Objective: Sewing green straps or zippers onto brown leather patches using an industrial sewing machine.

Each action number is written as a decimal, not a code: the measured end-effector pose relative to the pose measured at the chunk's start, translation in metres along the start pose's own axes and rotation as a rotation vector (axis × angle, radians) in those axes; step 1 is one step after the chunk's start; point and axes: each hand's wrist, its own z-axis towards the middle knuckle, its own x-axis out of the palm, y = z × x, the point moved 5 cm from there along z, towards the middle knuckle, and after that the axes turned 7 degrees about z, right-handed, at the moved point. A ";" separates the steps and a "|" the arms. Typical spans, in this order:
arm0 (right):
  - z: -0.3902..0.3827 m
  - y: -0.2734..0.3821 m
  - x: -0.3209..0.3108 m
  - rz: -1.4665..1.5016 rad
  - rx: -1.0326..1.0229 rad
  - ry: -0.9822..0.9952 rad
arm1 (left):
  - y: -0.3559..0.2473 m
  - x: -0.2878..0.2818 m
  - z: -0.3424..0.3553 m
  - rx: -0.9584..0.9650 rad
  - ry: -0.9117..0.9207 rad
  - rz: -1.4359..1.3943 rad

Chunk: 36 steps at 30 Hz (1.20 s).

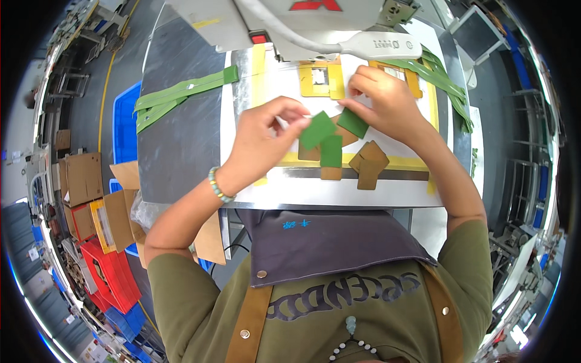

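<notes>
My left hand (257, 136), a beaded bracelet at its wrist, pinches a square green piece (318, 130) between thumb and fingers. Close by on the right, my right hand (387, 100) has its fingers curled in. Its thumb tip meets the corner of a second green piece (353, 123); whether anything else is in the fingers cannot be made out. Below them a green rectangle (331, 151) lies over a brown piece (330, 173). Several loose brown pieces (368, 174) overlap to the right of it, on the white work surface.
A machine head (224, 24) with a white cable stands over the far side. Yellow frames (334, 88) sit beneath it. Green zipper strips lie left (181, 94) and right (445, 81). Blue bins (126, 127), cardboard boxes (82, 175) and red crates (109, 278) are to the left.
</notes>
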 end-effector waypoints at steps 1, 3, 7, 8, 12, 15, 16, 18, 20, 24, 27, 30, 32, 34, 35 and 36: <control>0.001 -0.005 0.004 -0.005 0.009 -0.005 | 0.009 -0.005 -0.001 -0.111 -0.042 -0.061; 0.003 -0.010 0.017 -0.062 -0.021 0.089 | 0.012 -0.014 -0.001 -0.165 -0.037 -0.238; 0.003 -0.016 0.017 0.082 0.114 0.158 | 0.020 -0.022 -0.002 -0.247 -0.052 -0.443; 0.004 -0.019 0.014 0.081 0.117 0.156 | 0.023 -0.023 -0.003 -0.260 -0.050 -0.428; 0.012 -0.036 0.006 0.446 0.235 0.025 | 0.032 -0.016 0.001 -0.232 -0.006 -0.423; 0.014 -0.043 0.009 0.392 0.338 0.064 | 0.018 -0.017 0.009 -0.010 -0.117 -0.282; 0.013 -0.050 0.013 0.401 0.340 0.083 | -0.002 -0.023 0.012 0.188 -0.187 0.096; 0.010 -0.058 0.019 0.456 0.317 0.076 | -0.022 -0.019 0.015 0.518 -0.304 0.553; 0.006 -0.062 0.022 0.475 0.315 0.048 | -0.027 -0.016 0.026 0.745 -0.297 0.708; 0.007 -0.060 0.023 0.453 0.228 -0.013 | -0.023 0.007 0.046 1.112 -0.238 1.031; 0.005 -0.051 0.019 0.357 0.147 -0.071 | -0.006 0.013 0.062 1.003 -0.134 1.032; 0.005 -0.052 0.017 0.372 0.161 -0.045 | -0.001 0.010 0.066 0.884 -0.116 0.875; 0.004 -0.056 0.020 0.356 0.148 -0.060 | -0.002 0.009 0.066 0.866 -0.105 0.872; 0.004 -0.056 0.020 0.342 0.131 -0.071 | -0.004 0.009 0.065 0.845 -0.097 0.871; 0.004 -0.048 0.018 0.267 0.004 -0.102 | -0.005 0.010 0.064 0.845 -0.108 0.882; 0.003 -0.040 0.016 0.191 -0.124 -0.132 | -0.006 0.011 0.064 0.843 -0.121 0.894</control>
